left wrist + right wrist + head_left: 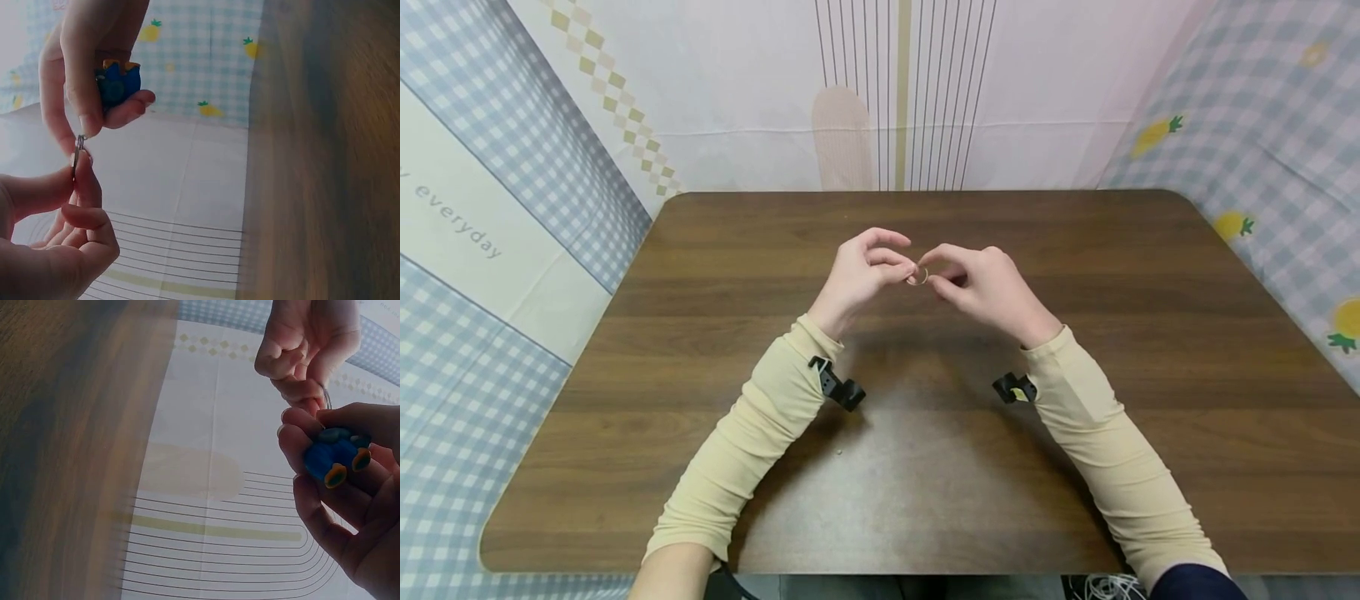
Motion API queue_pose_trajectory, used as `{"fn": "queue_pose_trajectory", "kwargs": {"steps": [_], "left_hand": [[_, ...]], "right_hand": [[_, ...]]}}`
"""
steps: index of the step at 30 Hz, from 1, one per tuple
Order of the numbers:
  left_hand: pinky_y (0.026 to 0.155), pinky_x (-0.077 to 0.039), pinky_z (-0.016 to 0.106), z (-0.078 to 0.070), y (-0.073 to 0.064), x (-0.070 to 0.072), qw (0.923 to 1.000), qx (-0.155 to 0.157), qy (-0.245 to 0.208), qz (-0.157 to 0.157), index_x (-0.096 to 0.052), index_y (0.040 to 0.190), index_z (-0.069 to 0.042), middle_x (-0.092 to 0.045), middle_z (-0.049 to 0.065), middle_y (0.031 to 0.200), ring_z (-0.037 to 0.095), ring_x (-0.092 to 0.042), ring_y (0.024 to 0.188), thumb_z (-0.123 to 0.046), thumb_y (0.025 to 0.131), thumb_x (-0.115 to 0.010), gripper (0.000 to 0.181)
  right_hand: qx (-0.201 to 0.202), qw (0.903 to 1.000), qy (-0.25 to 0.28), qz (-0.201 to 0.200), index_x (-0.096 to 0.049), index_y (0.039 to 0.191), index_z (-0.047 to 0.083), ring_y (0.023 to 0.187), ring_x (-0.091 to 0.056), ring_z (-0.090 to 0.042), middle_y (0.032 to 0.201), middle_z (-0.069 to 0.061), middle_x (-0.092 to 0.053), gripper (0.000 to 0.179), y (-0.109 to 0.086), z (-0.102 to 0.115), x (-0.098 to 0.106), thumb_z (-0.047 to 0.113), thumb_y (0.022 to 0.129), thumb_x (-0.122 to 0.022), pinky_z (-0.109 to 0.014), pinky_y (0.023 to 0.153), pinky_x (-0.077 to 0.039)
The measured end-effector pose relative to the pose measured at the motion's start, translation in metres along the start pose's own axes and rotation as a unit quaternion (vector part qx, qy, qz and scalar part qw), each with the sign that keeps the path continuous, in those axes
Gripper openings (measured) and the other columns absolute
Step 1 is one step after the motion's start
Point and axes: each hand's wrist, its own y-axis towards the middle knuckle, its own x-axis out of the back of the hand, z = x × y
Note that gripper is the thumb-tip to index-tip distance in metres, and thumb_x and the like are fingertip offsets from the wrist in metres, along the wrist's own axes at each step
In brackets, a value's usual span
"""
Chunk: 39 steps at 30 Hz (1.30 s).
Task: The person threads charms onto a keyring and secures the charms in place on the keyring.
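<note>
Above the table, the left hand (859, 275) pinches a thin metal split ring (924, 277) between thumb and forefinger. Opposite it, the right hand (992, 285) has its thumb and forefinger tips right at the same ring, as the left wrist view shows at the ring's upper end (79, 142). A small blue figurine (331, 457) with orange feet lies against the curled fingers of the right hand, below its thumb. From the head view the figurine is hidden behind that hand. How the ring joins the figurine is covered by the fingers.
A brown wood-grain table (700, 375) spreads under both arms. A tiny pale speck (839, 452) lies on it near the front. Black wrist cameras (842, 390) sit on both sleeves. Patterned cloth (737, 100) hangs behind and beside the table. White cables (1108, 587) show below the front edge.
</note>
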Motion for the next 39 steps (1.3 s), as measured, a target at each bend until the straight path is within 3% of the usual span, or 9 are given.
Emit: {"fn": "queue_pose_trajectory", "kwargs": {"steps": [4,13,19,25,30,33,37,39], "left_hand": [[0.078,-0.055,0.029,0.001,0.001,0.001,0.9995,0.008,0.023,0.019,-0.057,0.112,0.002,-0.069,-0.005,0.071,0.010,-0.067,0.070,0.002,0.088,-0.066,0.025],[0.070,-0.048,0.023,0.000,-0.001,0.005,0.9972,0.052,0.011,0.053,-0.054,0.120,-0.003,-0.069,-0.008,0.077,0.008,-0.065,0.074,-0.002,0.088,-0.066,0.034],[0.076,-0.052,0.025,0.001,-0.001,0.005,0.9990,0.030,0.011,0.030,-0.058,0.113,-0.002,-0.070,-0.006,0.074,0.009,-0.067,0.072,0.001,0.086,-0.068,0.029],[0.086,-0.054,0.035,0.002,0.000,0.007,0.9963,0.011,0.074,0.041,-0.062,0.102,0.003,-0.070,-0.005,0.072,0.011,-0.069,0.075,0.001,0.083,-0.071,0.021],[0.078,-0.051,0.027,-0.002,0.003,0.009,0.9901,0.002,0.120,0.073,-0.065,0.092,-0.001,-0.069,-0.005,0.070,0.011,-0.067,0.073,0.000,0.082,-0.073,0.013],[0.077,-0.053,0.026,-0.003,0.002,0.008,0.9852,0.009,0.119,0.123,-0.064,0.089,-0.001,-0.070,-0.003,0.069,0.012,-0.067,0.070,0.004,0.081,-0.072,0.012],[0.078,-0.055,0.029,-0.001,0.001,0.006,0.9694,0.029,0.142,0.198,-0.064,0.090,0.003,-0.071,0.002,0.071,0.013,-0.069,0.069,0.006,0.081,-0.071,0.012],[0.079,-0.054,0.027,0.002,0.002,0.006,0.9603,0.039,0.177,0.212,-0.064,0.091,0.003,-0.072,0.003,0.072,0.012,-0.068,0.070,0.005,0.082,-0.071,0.011]], "right_hand": [[0.001,1.0000,-0.002,0.006,-0.068,0.099,0.006,0.073,-0.072,-0.015,0.084,-0.006,-0.076,0.012,0.000,0.000,0.000,0.004,0.089,-0.062,-0.030,0.062,-0.051],[-0.016,0.9999,0.004,0.001,-0.066,0.100,0.004,0.074,-0.073,-0.018,0.085,-0.009,-0.076,0.012,0.000,-0.001,0.000,0.002,0.089,-0.062,-0.033,0.065,-0.053],[0.006,1.0000,-0.006,0.001,-0.067,0.094,0.005,0.072,-0.071,-0.016,0.082,-0.007,-0.076,0.007,-0.001,-0.003,-0.001,0.002,0.088,-0.063,-0.033,0.065,-0.054],[0.028,0.9993,-0.013,0.021,-0.067,0.088,0.009,0.063,-0.061,-0.009,0.073,0.001,-0.072,0.006,-0.002,-0.004,-0.003,0.003,0.087,-0.065,-0.027,0.062,-0.048],[0.031,0.9978,0.000,0.058,-0.069,0.086,0.013,0.061,-0.054,-0.007,0.073,0.003,-0.070,0.010,0.001,-0.008,-0.001,0.004,0.088,-0.065,-0.023,0.060,-0.043],[0.030,0.9947,0.007,0.098,-0.068,0.084,0.014,0.059,-0.050,-0.007,0.069,0.004,-0.065,0.010,0.003,-0.012,0.000,0.005,0.088,-0.064,-0.022,0.058,-0.041],[0.027,0.9836,0.007,0.178,-0.066,0.083,0.013,0.057,-0.047,-0.008,0.066,0.005,-0.057,0.011,0.003,-0.019,-0.002,0.005,0.089,-0.062,-0.022,0.055,-0.040],[0.025,0.9750,0.009,0.220,-0.066,0.084,0.011,0.058,-0.048,-0.007,0.066,0.004,-0.058,0.011,0.002,-0.023,-0.005,0.003,0.089,-0.061,-0.022,0.056,-0.041]]}}
